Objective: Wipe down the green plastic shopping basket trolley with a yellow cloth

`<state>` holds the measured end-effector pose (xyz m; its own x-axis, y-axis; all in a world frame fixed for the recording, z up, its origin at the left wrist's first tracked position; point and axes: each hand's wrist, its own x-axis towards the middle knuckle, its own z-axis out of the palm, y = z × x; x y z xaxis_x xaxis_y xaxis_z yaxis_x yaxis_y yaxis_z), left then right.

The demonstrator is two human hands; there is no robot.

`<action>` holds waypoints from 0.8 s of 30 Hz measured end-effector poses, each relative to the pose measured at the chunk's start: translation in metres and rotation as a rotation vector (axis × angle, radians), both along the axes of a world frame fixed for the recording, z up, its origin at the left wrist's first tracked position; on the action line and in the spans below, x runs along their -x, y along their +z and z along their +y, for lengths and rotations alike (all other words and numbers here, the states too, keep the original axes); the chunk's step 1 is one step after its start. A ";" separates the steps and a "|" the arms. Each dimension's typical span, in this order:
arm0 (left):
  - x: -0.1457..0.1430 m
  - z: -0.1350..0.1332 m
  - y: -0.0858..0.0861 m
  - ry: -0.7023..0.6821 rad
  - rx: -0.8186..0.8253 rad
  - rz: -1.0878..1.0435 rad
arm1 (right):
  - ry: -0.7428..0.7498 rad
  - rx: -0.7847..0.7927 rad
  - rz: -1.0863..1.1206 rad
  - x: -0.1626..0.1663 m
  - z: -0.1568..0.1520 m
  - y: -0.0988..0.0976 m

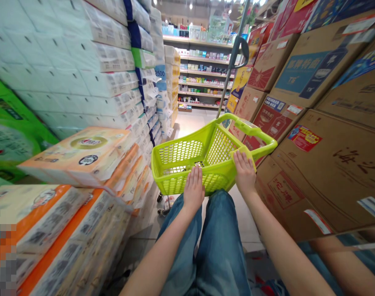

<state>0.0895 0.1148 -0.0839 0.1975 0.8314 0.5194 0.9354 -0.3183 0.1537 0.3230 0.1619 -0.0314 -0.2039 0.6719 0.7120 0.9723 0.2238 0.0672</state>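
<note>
Down an aisle of a shop, seen from the head camera. Resting the left hand [193, 187] palm-down on the near rim of the lime-green basket [178, 154], fingers [196, 172] straight and pressed together, tips just over the edge, pinching nothing. Over to the right hand [244, 172]: laid on the near right corner of that same rim, fingers [240, 158] close together and draped forward over the plastic; thumb hidden, so cannot tell whether clamped or merely resting. Basket sitting dead centre, straight ahead of the knees in blue jeans [220, 246], empty mesh floor showing, green handle [252, 128] folded along the far right edge, small wheels [163, 203] peeking out beneath on the pale floor [190, 119]. Grey pole [233, 61] rising slantwise behind the basket. Hemmed in on the left by orange tissue packs [82, 158] close by and a tall wall of white packs [98, 61] above them. Crowded on the right by stacked cardboard boxes [329, 172], nearly touching the basket's right side. Far off down the aisle, stocked shelves [202, 61] under ceiling lights.
</note>
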 end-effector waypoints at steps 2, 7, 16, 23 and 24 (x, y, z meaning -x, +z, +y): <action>-0.001 -0.001 0.001 0.002 0.003 0.005 | -0.014 0.023 0.057 0.023 -0.004 -0.005; -0.001 0.000 -0.002 0.004 -0.006 0.013 | 0.089 0.143 0.100 0.092 -0.018 -0.021; 0.001 0.001 0.000 0.004 -0.018 0.022 | 0.244 0.169 -0.017 0.107 -0.025 -0.024; 0.003 0.000 0.002 -0.029 -0.006 -0.013 | 0.152 0.088 -0.076 0.018 -0.011 0.002; 0.003 0.000 0.001 -0.029 -0.007 -0.016 | 0.121 0.073 -0.066 0.006 -0.009 0.005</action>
<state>0.0863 0.1148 -0.0828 0.2132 0.8219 0.5282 0.9233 -0.3463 0.1662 0.3166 0.1533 -0.0261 -0.3316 0.6891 0.6443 0.9318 0.3459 0.1097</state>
